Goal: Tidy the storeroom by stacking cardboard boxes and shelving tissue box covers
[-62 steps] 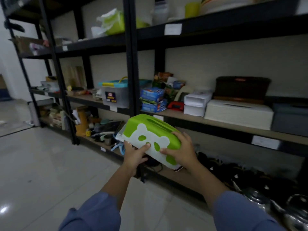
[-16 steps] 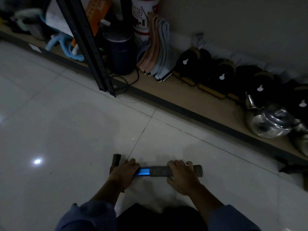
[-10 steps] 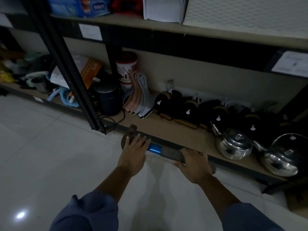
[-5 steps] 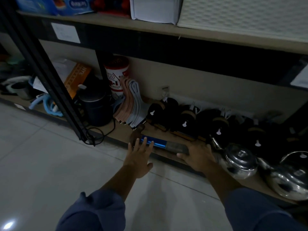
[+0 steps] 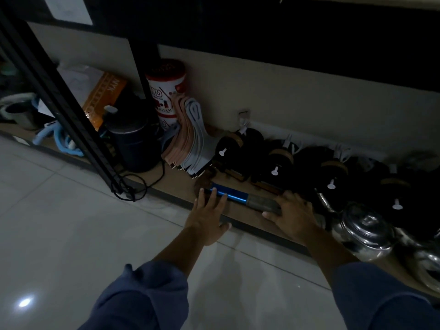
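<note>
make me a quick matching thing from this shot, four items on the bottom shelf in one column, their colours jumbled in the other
Things:
1. canister
2. kettle
3. band on the tool
4. flat box

Colours:
A. orange
B. shiny silver
C. red and white
D. bright blue

Pairs: 1-C, 2-B, 3-D, 4-A
</note>
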